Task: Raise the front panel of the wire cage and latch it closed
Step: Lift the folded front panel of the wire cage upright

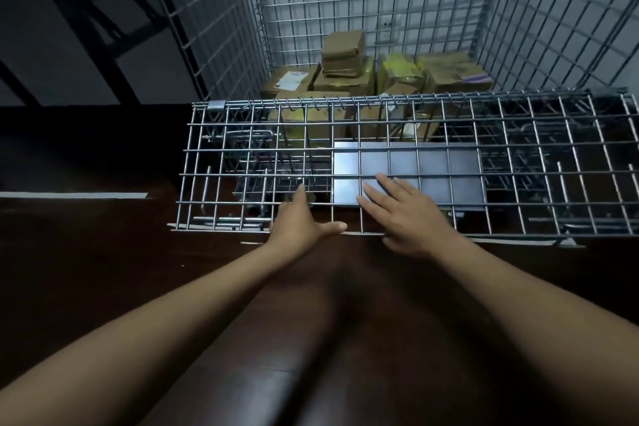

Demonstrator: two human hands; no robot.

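The front panel [539, 162] of the wire cage is a grey wire grid, folded down towards me and lying nearly flat over a dark floor. It hinges along its far edge, where the cage's upright mesh walls [345, 3] rise. A flat metal plate [432, 169] is fixed at the panel's middle. My left hand [301, 221] is at the panel's near edge, fingers through the grid and thumb along the bottom wire. My right hand [401, 214] lies flat on the panel, fingers spread over the plate's near corner.
Several cardboard boxes [345, 62] are stacked inside the cage behind the panel. Loose metal rods and folded wire parts [242, 183] lie under the panel's left half. A pale strip [72, 195] marks the dark floor at left. Black frame bars [90, 10] stand at upper left.
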